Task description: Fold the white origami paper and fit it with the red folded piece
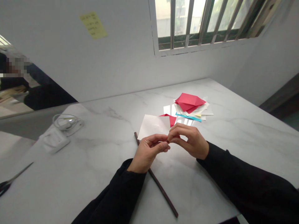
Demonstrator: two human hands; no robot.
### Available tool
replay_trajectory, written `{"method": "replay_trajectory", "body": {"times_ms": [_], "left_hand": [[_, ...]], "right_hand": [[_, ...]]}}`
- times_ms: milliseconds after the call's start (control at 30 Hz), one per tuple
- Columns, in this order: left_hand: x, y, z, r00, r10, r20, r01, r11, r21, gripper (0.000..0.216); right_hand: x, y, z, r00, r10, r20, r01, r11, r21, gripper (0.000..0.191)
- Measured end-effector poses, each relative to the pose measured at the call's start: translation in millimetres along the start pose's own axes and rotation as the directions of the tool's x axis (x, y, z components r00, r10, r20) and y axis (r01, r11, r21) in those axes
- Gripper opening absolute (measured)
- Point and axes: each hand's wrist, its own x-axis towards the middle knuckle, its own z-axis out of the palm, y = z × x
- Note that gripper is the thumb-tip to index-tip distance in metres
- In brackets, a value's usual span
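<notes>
From here, left hand (pixel 147 154) and right hand (pixel 190 140) meet, fingers curled; can't tell if gripping anything. White paper (pixel 154 126) behind: likely light, creases easily; take edges.

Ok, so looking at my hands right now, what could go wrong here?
The dark stick runs beneath your left hand and could get knocked. The white paper, right by that hand, might get creased. Anything pinched where your right hand meets the left is too small to make out, and could slip.

White paper sheet (pixel 154 126), partly hidden
</notes>
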Motion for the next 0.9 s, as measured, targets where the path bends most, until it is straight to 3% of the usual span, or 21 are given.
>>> {"method": "replay_trajectory", "body": {"times_ms": [133, 267, 400, 500, 567, 633, 700, 800, 900], "left_hand": [[0.4, -0.4, 2.0, 0.999, -0.011, -0.038, 0.013, 0.999, 0.050, 0.026], [6.8, 4.4, -8.1, 0.968, 0.104, -0.227, -0.070, 0.986, 0.153, 0.032], [16.1, 14.5, -36.0, 0.839, 0.362, -0.407, -0.168, 0.883, 0.439, 0.031], [19.3, 21.3, -55.0, 0.722, 0.561, -0.406, -0.119, 0.678, 0.725, 0.028], [19.9, 23.2, -62.9, 0.678, 0.643, -0.355, -0.059, 0.529, 0.847, 0.032], [20.4, 22.4, -67.9, 0.683, 0.670, -0.292, 0.017, 0.385, 0.923, 0.041], [21.2, 19.8, -71.3, 0.726, 0.633, -0.269, 0.103, 0.286, 0.953, 0.055], [21.9, 16.2, -73.8, 0.804, 0.509, -0.308, 0.205, 0.249, 0.947, 0.080], [20.6, 16.4, -72.7, 0.847, 0.428, -0.316, 0.237, 0.227, 0.944, 0.095]], "right_hand": [[1.1, 6.8, -3.0, 0.999, 0.031, 0.020, -0.031, 0.999, -0.012, 0.012], [4.4, 29.4, -21.3, 0.993, 0.111, -0.029, -0.114, 0.984, -0.139, 0.014], [5.3, 59.0, -42.9, 0.974, 0.208, -0.088, -0.224, 0.935, -0.273, 0.014], [3.0, 77.1, -47.6, 0.961, 0.256, -0.101, -0.275, 0.906, -0.323, 0.012], [0.8, 85.9, -46.6, 0.951, 0.294, -0.093, -0.306, 0.872, -0.383, 0.012], [-0.7, 91.9, -46.4, 0.939, 0.331, -0.094, -0.337, 0.832, -0.440, 0.014], [-1.4, 94.6, -49.8, 0.931, 0.352, -0.099, -0.356, 0.808, -0.469, 0.017], [-1.0, 93.2, -60.4, 0.916, 0.379, -0.134, -0.393, 0.775, -0.495, 0.018], [0.0, 88.4, -68.0, 0.896, 0.416, -0.154, -0.431, 0.736, -0.522, 0.015]]}}
